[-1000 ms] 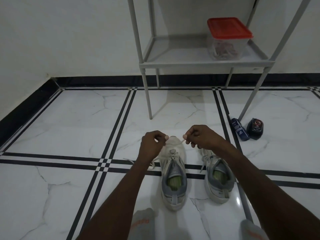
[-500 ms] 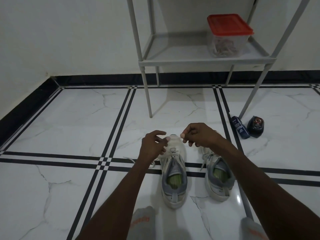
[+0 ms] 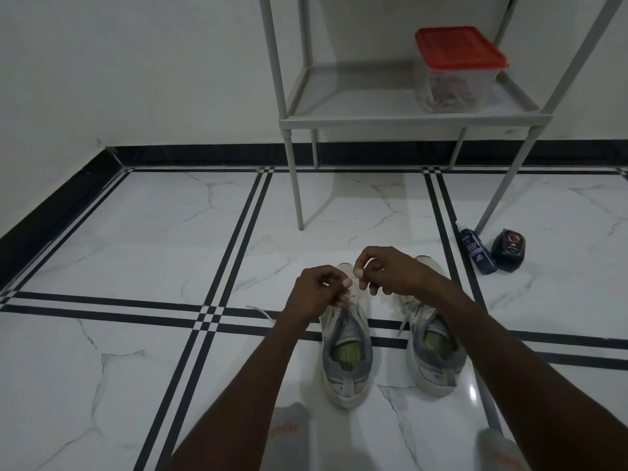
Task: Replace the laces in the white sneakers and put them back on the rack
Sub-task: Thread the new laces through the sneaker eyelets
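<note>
So both white sneakers are on the floor in the lower middle of the frame, heels toward the camera. The left sneaker (image 3: pixel 346 355) is the one being worked on; the right sneaker (image 3: pixel 436 358) sits just beside it and has laces hanging loose down its side. Neither looks finished to me, and I honestly can't tell whether the lace in hand is an old one coming out or a new one going in. Either way I'd say it's early-to-middle: lacing left to do on at least this shoe, probably both, and nothing is back on the rack (image 3: pixel 380 119) yet, which stands in the upper middle of the frame.

Hands: both are bunched up over the toe end of the left sneaker, forearms reaching in from the bottom of the frame. The left hand (image 3: pixel 316 294) has its fingers curled tight, pinching the lace (image 3: pixel 261 312) near the eyelets, with a loose end trailing out on the floor to the left. The right hand (image 3: pixel 390 270) is curled in too, thumb and fingertip pinched on something small and pale, most likely the lace tip.

Also there: a red-lidded tub (image 3: pixel 458 69) on the rack shelf, and two small dark bottles (image 3: pixel 492 251) on the floor by the rack's right leg.
</note>
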A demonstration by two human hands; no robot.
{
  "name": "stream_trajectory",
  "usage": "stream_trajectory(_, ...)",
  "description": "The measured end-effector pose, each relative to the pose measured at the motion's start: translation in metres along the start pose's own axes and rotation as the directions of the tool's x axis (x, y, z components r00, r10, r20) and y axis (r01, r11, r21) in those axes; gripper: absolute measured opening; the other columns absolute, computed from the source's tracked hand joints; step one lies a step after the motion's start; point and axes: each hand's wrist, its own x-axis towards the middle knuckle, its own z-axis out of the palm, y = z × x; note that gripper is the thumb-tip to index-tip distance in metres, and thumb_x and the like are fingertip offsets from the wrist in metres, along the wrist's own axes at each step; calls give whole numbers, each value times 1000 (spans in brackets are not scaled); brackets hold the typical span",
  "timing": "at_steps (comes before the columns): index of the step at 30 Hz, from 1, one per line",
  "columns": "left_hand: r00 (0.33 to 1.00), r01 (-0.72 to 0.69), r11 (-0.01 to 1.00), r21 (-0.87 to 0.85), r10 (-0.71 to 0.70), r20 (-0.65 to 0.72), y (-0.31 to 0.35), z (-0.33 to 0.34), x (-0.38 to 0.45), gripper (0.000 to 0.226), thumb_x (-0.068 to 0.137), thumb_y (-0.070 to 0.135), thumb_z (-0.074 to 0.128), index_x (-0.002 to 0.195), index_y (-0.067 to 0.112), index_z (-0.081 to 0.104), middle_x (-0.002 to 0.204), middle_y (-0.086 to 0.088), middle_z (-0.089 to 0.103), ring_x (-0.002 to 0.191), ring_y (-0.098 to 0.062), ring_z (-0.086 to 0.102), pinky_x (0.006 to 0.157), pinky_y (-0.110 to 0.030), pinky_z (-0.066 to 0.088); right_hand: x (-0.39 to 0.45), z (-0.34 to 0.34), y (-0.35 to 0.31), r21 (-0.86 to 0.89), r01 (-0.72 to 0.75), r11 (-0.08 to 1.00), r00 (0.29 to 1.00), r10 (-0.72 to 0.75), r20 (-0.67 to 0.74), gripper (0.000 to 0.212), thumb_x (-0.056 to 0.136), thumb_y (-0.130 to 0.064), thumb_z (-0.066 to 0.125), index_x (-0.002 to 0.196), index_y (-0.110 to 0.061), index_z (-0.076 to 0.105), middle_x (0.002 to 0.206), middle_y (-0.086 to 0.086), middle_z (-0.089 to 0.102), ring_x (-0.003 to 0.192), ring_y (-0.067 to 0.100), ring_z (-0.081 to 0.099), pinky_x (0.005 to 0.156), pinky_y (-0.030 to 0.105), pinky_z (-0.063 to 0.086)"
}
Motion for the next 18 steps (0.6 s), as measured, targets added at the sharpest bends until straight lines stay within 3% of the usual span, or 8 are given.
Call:
stream_trajectory(5,996,1,998,66,5,-89,-8,-5,2,13,88,16,76,95,6,74,84,-12,75,72,-29,75,75,-40,63,-4,7,-8,89,25,996,979,-43,197,19,95,-27,64,101,-9,67,90,8,75,73,14,64,61,25,42)
stream_trajectory(7,993,18,997,79,-8,-115,-13,-7,1,15,87,15,76,100,8,70,87,-14,74,71,-28,75,72,-41,64,-2,10,-5,115,8,993,977,-32,213,18,98,-25,60,104,-9,69,96,6,76,79,16,69,65,27,43)
stream_trajectory(10,983,73,964,254,-26,-183,-19,-13,-2,38,76,32,87,98,13,64,83,-8,73,67,-18,71,59,-32,59,4,14,5,136,-18,991,988,-3,153,19,102,-12,51,109,-7,67,101,5,76,90,21,74,62,25,43)
stream_trajectory(12,990,126,923,365,-91,-111,-21,-18,-5,47,68,40,92,96,13,66,84,-3,73,69,-13,69,53,-24,52,7,17,10,82,-8,997,998,3,67,17,100,-4,50,105,-2,66,95,6,77,85,22,75,56,20,45)
stream_trajectory(15,986,126,848,514,-163,27,-27,-18,-10,47,63,43,94,92,14,73,81,7,70,70,-3,64,61,-15,48,11,25,14,-16,9,1000,999,-9,-41,13,96,-3,56,94,-1,69,84,6,77,71,21,74,59,16,51)
stream_trajectory(18,990,85,830,552,-131,45,-38,-11,-13,38,68,35,92,96,13,77,87,2,74,70,-3,64,61,-13,53,13,36,19,-80,-12,997,999,9,-40,8,89,-5,66,86,-1,72,76,8,76,65,19,74,60,16,54)
